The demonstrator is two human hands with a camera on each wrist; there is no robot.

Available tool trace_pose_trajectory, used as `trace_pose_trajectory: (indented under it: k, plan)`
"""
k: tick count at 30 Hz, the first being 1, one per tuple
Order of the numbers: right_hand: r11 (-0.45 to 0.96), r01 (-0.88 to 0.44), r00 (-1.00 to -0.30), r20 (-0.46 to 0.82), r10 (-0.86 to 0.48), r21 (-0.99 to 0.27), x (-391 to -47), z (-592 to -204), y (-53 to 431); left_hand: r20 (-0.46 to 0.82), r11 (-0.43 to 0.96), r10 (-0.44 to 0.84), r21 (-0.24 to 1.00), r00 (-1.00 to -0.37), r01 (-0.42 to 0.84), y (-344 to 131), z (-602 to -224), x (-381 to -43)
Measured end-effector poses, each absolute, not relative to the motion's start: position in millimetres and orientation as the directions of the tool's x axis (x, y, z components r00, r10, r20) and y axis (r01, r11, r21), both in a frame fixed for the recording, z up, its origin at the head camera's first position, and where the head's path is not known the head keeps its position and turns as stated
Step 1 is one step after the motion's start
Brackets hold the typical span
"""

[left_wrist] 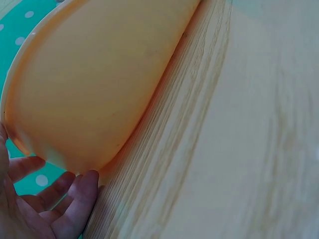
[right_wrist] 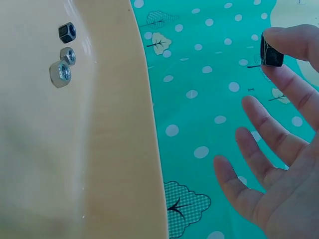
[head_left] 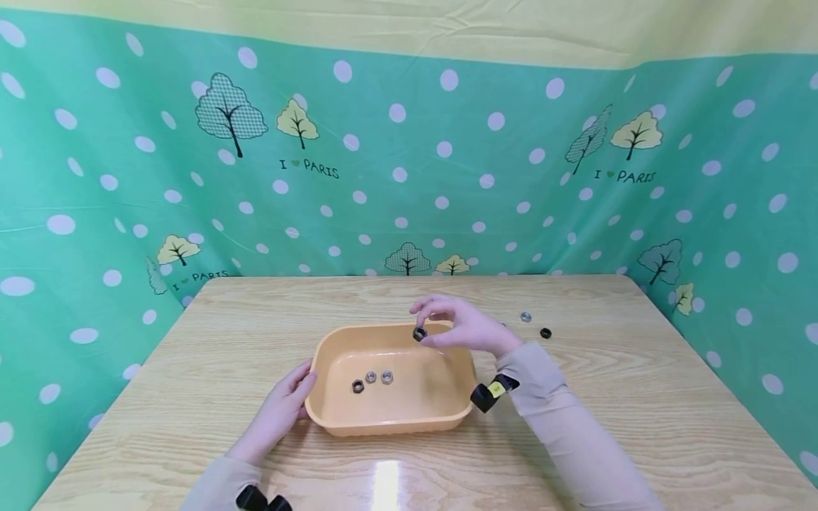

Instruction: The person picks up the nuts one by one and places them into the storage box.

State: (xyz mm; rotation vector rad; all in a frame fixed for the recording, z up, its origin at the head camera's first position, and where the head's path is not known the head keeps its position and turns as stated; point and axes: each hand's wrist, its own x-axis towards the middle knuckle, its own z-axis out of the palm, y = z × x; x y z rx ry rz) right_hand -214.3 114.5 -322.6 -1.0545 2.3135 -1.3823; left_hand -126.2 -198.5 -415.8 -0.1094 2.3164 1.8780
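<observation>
My right hand (head_left: pixel 463 326) is over the far right part of a light orange plastic tray (head_left: pixel 415 411). Thumb and index finger pinch a black hex nut (right_wrist: pixel 271 52), while the other fingers spread apart in the right wrist view. On the tray's floor, left of its middle, lie a black nut (head_left: pixel 358 386) and two silver nuts, one (head_left: pixel 371 377) beside the other (head_left: pixel 387 377). At the tray's left end, my left hand (head_left: pixel 284 401) holds the wall, its fingertips against the outer side in the left wrist view.
A silver nut (head_left: pixel 526 316) and a black nut (head_left: pixel 545 333) lie on the wooden table (head_left: pixel 607 383), right of the tray. Another small dark piece (head_left: pixel 503 325) peeks out behind my right wrist. A green dotted cloth (head_left: pixel 396 177) hangs around the table's back and sides.
</observation>
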Motion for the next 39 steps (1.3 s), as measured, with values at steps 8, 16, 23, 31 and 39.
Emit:
trace_pose_trajectory:
  k: [8,16,23,31,39]
  plan:
    - [0.266,-0.478,-0.690,0.170,-0.704,-0.837,-218.8,-315.9,100.2,-0.163,0.223,0.044,0.963,-0.986,-0.149,-198.7,-414.6,-125.2]
    - [0.222,-0.492,-0.673,0.206,-0.711,-0.841,-221.7,-314.2,83.4,-0.164,0.231,0.048,0.962,-0.985,-0.149,-198.0,-413.3,-123.6]
    - [0.159,-0.460,-0.658,0.215,-0.721,-0.874,-224.9,-325.4,72.4,-0.163,0.220,0.045,0.964,-0.986,-0.150,-198.0,-414.1,-123.7]
    - [0.168,-0.375,-0.703,0.162,-0.692,-0.911,-229.2,-347.2,64.5,-0.160,0.218,0.044,0.965,-0.986,-0.147,-198.4,-416.3,-123.7]
    - [0.179,-0.327,-0.721,0.123,-0.682,-0.928,-232.3,-359.3,63.7,-0.154,0.232,0.044,0.963,-0.987,-0.139,-197.4,-415.7,-125.4]
